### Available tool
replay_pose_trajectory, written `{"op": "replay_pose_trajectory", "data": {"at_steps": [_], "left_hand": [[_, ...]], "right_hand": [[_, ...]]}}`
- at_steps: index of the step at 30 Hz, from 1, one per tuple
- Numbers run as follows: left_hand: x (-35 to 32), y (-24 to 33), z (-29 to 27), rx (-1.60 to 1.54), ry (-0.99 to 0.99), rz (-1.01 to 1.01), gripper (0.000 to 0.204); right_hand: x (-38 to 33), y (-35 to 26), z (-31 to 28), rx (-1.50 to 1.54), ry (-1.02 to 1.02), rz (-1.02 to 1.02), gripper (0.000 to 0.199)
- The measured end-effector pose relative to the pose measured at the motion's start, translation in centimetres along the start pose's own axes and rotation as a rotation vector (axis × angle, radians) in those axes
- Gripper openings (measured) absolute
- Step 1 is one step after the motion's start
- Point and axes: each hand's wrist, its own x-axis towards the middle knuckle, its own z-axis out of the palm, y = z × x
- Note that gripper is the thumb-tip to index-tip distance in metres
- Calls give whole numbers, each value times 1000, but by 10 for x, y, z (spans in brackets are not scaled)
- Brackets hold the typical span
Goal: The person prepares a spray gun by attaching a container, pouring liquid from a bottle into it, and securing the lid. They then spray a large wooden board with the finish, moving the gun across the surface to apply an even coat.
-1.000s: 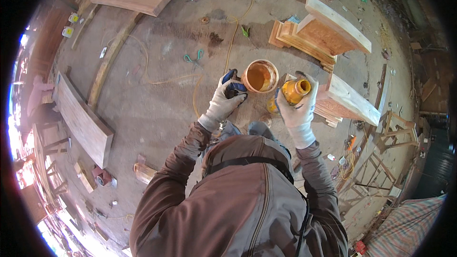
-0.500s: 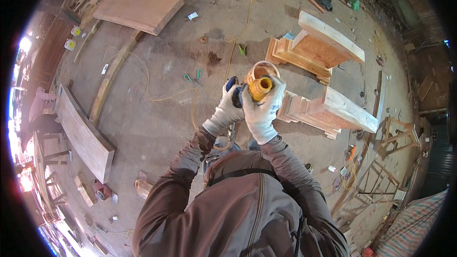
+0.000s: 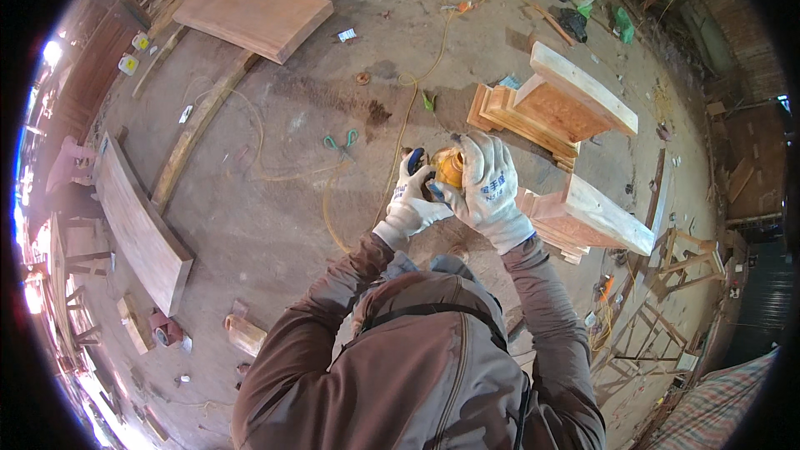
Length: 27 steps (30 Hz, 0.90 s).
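My two hands meet in front of my chest, both in white work gloves with blue palms. Between them is a rounded amber container [image 3: 448, 168], seen from above and partly covered by the gloves. My right hand [image 3: 492, 187] lies over its right side, with long fingers bent round the top and the thumb across the near side. Close against its left side, my left hand [image 3: 412, 204] is curled with the thumb toward the container. What sits inside the left fingers is hidden.
Two stepped wooden pieces [image 3: 575, 104] [image 3: 587, 212] stand at right. Thick planks [image 3: 254, 17] [image 3: 143, 221] rest on beams at left. Green-handled scissors [image 3: 340, 143] and a yellow hose [image 3: 406, 117] lie on the floor. Another person [image 3: 71, 171] is at far left.
My right hand has shifted right and opened out over the container. The amber opening and the pale open cup beyond it, visible before, no longer show. My left hand has moved slightly nearer.
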Motion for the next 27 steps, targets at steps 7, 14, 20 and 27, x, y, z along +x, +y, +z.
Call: {"op": "replay_pose_trajectory", "data": {"at_steps": [7,14,20,27], "left_hand": [[-2,33,-23,67,-67,-85,75],[1,29,-31,236,-133,-30,77],[-2,28,-31,226,-138,22,74],[-12,31,-37,248,-248,11,71]], "right_hand": [[-2,9,-25,93,-115,-121,56],[9,18,-55,221,-396,6,53],[15,20,-68,252,-467,-102,37],[5,16,-77,196,-532,-102,34]]}}
